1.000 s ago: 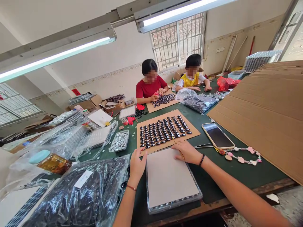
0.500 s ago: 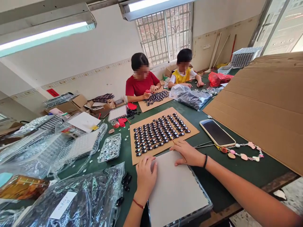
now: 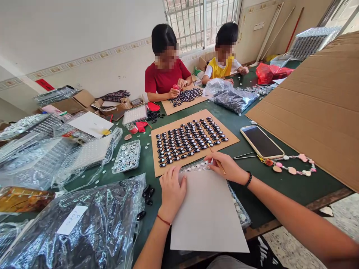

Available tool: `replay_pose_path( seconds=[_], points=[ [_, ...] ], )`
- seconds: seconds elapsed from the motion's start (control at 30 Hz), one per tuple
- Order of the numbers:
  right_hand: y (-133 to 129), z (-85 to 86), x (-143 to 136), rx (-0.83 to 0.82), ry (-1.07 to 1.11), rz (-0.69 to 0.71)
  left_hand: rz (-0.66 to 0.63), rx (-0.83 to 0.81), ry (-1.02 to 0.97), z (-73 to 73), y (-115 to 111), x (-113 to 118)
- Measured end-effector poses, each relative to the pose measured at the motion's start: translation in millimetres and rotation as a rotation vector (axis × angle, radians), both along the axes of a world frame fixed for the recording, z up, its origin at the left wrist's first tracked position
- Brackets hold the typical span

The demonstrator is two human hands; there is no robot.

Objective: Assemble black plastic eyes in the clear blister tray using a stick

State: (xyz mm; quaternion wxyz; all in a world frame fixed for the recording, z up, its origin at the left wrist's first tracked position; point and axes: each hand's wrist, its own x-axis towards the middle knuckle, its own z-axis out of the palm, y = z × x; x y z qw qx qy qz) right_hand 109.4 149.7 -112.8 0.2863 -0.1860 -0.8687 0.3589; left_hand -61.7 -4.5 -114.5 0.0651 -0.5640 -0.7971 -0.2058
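A pale grey card sheet (image 3: 207,213) lies over a clear tray of round white pieces (image 3: 241,213), whose far and right edges show. My left hand (image 3: 172,192) is closed at the sheet's far left corner, thumb on top; how its fingers meet the underside is hidden. In my right hand (image 3: 228,168) a thin wooden stick (image 3: 220,164) is gripped, pointing up and left, close to the sheet's far edge. Just beyond, rows of black oval pieces with white faces (image 3: 190,140) cover a brown cardboard sheet (image 3: 231,138).
A tub of white discs (image 3: 126,157) and a bag of black pieces (image 3: 84,231) are on the left. A phone (image 3: 262,142) with a bead strap (image 3: 294,170) lies right, beside a large cardboard flap (image 3: 308,112). Two people sit across the table.
The card sheet has shifted toward me, uncovering white pieces along the tray's far and right edges. My view has tilted down. Both hands stay near the sheet's far end.
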Motion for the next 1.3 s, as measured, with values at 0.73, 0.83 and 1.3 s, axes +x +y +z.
replay_pose_path(
  seconds=[0.73,0.83,1.3],
  points=[
    [-9,-2.9,-1,0.358,-0.200,0.028,-0.033,-0.070,0.002,5.8,-2,3],
    [-10,-0.8,0,0.281,-0.180,0.010,-0.019,-0.065,0.021,4.9,-2,4],
    [6,27.9,18,-0.118,-0.116,0.227,0.084,0.142,0.007,2.7,5,-7]
  ],
)
